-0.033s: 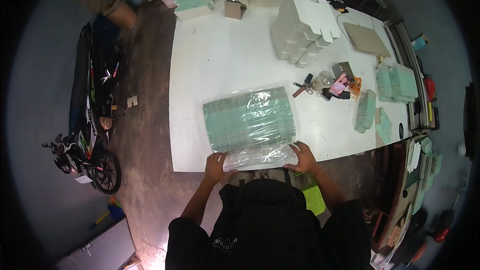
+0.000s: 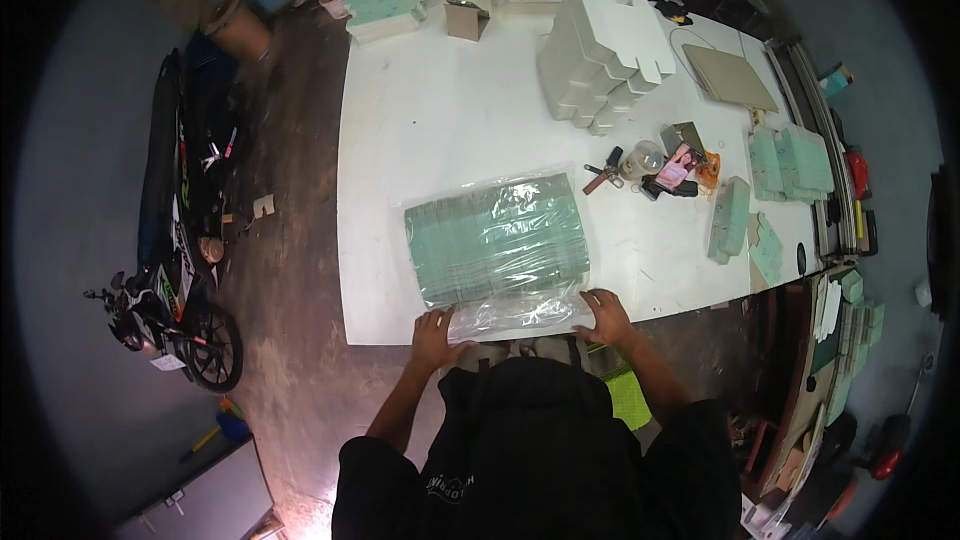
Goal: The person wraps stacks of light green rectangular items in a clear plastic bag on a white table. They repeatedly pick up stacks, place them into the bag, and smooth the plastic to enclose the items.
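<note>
Left hand (image 2: 434,338), clear plastic (image 2: 515,313) and right hand (image 2: 608,318) at the bench's (image 2: 385,130) near edge.
The hands are apart, one at each near corner of the plastic; whether they pinch it, I cannot tell. Between and beyond them lies a pale-green stack (image 2: 495,245) under the plastic; farther right, a phone (image 2: 680,167), then a green bundle (image 2: 729,222).

Clear plastic film (image 2: 520,314) is gleaming, glossy and creased, over the green paper bundle (image 2: 495,240); the desk (image 2: 400,120) is looking smooth, the floor (image 2: 290,270) rough and scuffed, the white card pile (image 2: 600,40) matt
</note>
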Available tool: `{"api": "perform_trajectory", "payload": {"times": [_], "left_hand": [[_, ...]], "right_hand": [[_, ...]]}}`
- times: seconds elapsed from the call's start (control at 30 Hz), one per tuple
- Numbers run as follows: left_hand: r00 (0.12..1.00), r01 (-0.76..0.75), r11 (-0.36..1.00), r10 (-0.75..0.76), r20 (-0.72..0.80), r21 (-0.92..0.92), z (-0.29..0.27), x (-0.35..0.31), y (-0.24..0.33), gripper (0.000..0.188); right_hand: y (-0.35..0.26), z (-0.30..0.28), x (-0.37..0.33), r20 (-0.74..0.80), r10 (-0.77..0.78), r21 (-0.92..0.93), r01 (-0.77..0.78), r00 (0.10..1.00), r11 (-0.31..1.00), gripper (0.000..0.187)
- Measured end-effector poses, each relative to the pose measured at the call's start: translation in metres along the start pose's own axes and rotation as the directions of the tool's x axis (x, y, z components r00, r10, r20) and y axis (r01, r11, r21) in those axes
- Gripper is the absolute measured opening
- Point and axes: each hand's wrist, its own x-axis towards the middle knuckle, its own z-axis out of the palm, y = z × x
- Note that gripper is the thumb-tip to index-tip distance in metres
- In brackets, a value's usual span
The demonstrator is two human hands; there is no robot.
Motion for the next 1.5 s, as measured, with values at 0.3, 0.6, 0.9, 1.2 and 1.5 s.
{"api": "perform_trajectory", "payload": {"times": [0.3, 0.6, 0.9, 1.2, 1.5], "left_hand": [[0.914, 0.138, 0.990, -0.137, -0.381, -0.025, 0.048, -0.017, -0.021, 0.023], [0.850, 0.268, 0.952, -0.307, -0.428, -0.150, 0.084, -0.049, 0.002, 0.040], [0.622, 0.478, 0.878, -0.350, -0.700, -0.014, 0.153, -0.055, 0.032, 0.072], [0.257, 0.960, 0.219, -0.938, 0.233, -0.177, 0.271, -0.062, 0.138, 0.071], [0.834, 0.522, 0.345, -0.398, 0.382, -0.780, 0.324, 0.098, 0.253, 0.047]], "right_hand": [[0.027, 0.057, -0.013, -0.245, 0.317, -0.043, -0.337, 0.916, 0.941, 0.023], [0.011, 0.059, -0.047, -0.170, 0.526, 0.060, -0.524, 0.833, 0.849, 0.028], [0.097, 0.039, -0.119, 0.184, 0.527, 0.272, -0.558, 0.830, 0.784, 0.057], [0.288, -0.057, -0.180, 0.180, 0.644, 0.257, -0.667, 0.744, 0.699, 0.058], [0.430, -0.126, -0.273, -0.066, 0.868, 0.408, -0.781, 0.492, 0.473, 0.067]]}}
